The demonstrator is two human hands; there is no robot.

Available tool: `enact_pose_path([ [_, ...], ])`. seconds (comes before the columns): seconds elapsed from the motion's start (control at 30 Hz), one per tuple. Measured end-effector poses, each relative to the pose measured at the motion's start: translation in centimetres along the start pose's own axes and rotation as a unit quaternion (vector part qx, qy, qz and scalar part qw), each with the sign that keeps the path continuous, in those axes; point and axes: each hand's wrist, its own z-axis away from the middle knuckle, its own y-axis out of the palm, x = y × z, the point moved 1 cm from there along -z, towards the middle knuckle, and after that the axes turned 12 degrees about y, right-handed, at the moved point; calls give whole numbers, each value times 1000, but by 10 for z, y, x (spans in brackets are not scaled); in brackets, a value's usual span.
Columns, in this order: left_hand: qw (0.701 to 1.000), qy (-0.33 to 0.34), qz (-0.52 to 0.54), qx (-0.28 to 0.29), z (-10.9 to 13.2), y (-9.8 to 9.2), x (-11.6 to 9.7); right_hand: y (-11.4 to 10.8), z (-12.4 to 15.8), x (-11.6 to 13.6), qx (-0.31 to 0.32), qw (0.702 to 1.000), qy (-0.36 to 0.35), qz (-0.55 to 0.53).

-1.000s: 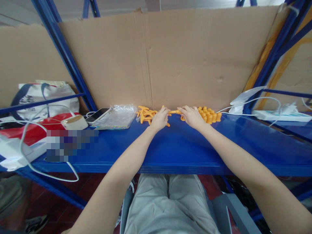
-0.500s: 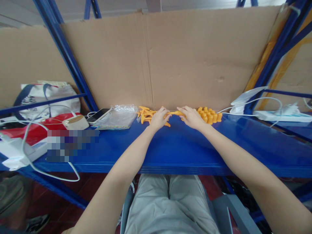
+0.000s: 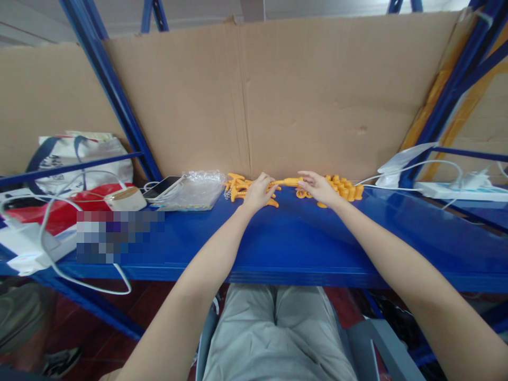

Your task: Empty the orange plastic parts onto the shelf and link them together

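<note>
My left hand (image 3: 259, 192) is closed on a slim orange plastic rod (image 3: 291, 181), which points to the right and is thicker at that end. Beside the rod's right end, my right hand (image 3: 316, 187) has its thumb and fingers apart; whether they touch it is hard to tell. Several orange branched plastic pieces (image 3: 237, 182) lie left of my left hand, with a small metal chain (image 3: 227, 194) by them. Small round orange pieces (image 3: 300, 194) rest below the rod. Behind my right hand stand orange cylinder-like pieces (image 3: 349, 189) in close rows.
A cardboard panel (image 3: 309, 95) backs the blue shelf (image 3: 293, 243). To the left are a clear plastic bag (image 3: 198, 193), a phone (image 3: 162, 186), a white power adapter (image 3: 126, 199) and cables. A power strip (image 3: 460, 190) lies at right. Blue posts (image 3: 119, 100) frame the sides.
My right hand's fingers have spread and shifted slightly right, baring more of the orange rod and the round pieces below. My left hand keeps its hold in nearly the same place.
</note>
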Motion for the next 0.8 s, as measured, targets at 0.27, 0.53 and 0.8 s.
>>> enact_pose_path([
  [0.27,1000,19,16,-1,2,4,3,1,0,5,-25,996,68,-53],
  [0.53,997,62,30,-26,3,9,11,-10,5,4,30,987,76,-140],
  [0.8,996,85,26,-30,2,8,7,-8,10,19,-29,985,127,-114],
])
